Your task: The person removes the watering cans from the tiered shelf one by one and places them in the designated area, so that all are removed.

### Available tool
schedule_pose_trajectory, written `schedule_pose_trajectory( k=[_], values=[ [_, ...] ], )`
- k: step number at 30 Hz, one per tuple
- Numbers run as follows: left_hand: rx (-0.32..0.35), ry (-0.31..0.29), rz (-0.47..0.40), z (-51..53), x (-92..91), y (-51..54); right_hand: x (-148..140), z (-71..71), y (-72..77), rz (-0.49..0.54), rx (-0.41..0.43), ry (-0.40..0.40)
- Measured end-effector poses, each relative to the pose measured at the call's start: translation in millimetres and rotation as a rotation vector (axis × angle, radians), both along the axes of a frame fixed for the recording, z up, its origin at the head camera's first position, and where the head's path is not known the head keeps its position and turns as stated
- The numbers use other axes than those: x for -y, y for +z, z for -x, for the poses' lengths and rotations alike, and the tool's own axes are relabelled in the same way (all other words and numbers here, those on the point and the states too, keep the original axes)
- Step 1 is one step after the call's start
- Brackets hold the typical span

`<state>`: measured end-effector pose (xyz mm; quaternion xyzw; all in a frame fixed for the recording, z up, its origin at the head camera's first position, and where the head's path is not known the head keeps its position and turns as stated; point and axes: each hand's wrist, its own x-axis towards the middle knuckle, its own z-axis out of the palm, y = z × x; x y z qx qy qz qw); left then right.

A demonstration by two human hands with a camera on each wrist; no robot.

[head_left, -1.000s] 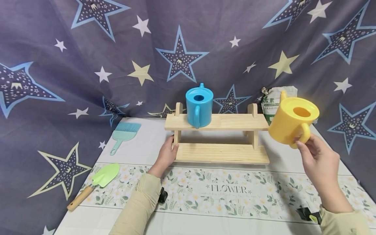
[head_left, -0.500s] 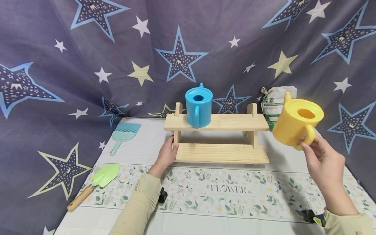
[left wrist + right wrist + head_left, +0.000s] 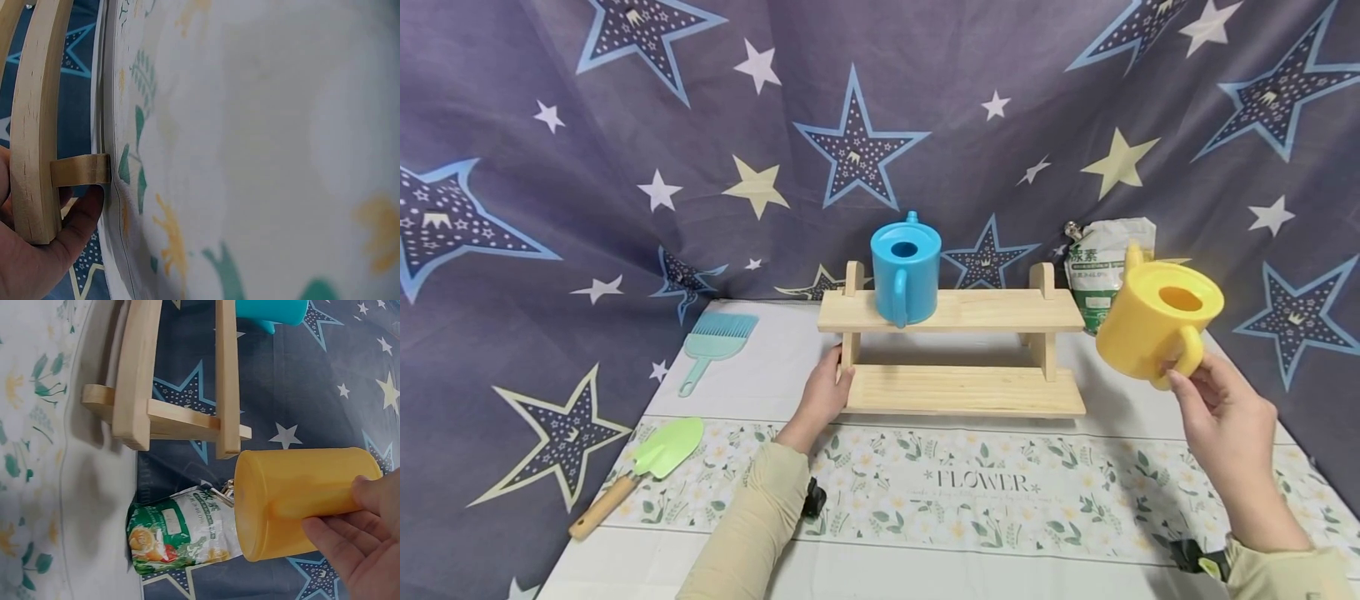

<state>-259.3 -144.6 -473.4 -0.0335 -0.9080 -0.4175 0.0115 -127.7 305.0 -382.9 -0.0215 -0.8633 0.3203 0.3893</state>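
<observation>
- The right hand (image 3: 1228, 425) pinches the yellow watering can (image 3: 1146, 325) by its handle, thumb on the near side.
- That can is in the air right of the wooden shelf (image 3: 958, 392), tilted, its round top opening facing up and its spout toward the backdrop.
- The left hand (image 3: 823, 393) grips the shelf's left end at the lower board, fingers and thumb curled around the wood.
- On the upper board, left of its middle, the blue watering can (image 3: 906, 283) stands upright, handle toward the person.
- Behind the yellow can, partly covered by it, a white and green bag (image 3: 181, 534) stands near the shelf's right end.
- Left of the shelf lies a teal brush (image 3: 715, 337); nearer the person, a green trowel (image 3: 666, 450) with a wooden handle.
- A flower-printed cloth (image 3: 970, 529) covers the table; a starry purple backdrop (image 3: 962, 50) hangs behind.
</observation>
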Motion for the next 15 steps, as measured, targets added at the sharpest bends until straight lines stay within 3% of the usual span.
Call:
schedule_pose_trajectory(
  k=[15],
  values=[
    [-0.011,-0.005,-0.004,-1.5,0.5,0.9,-1,-1.6,-15.9,0.051,0.072,-0.004]
  ],
)
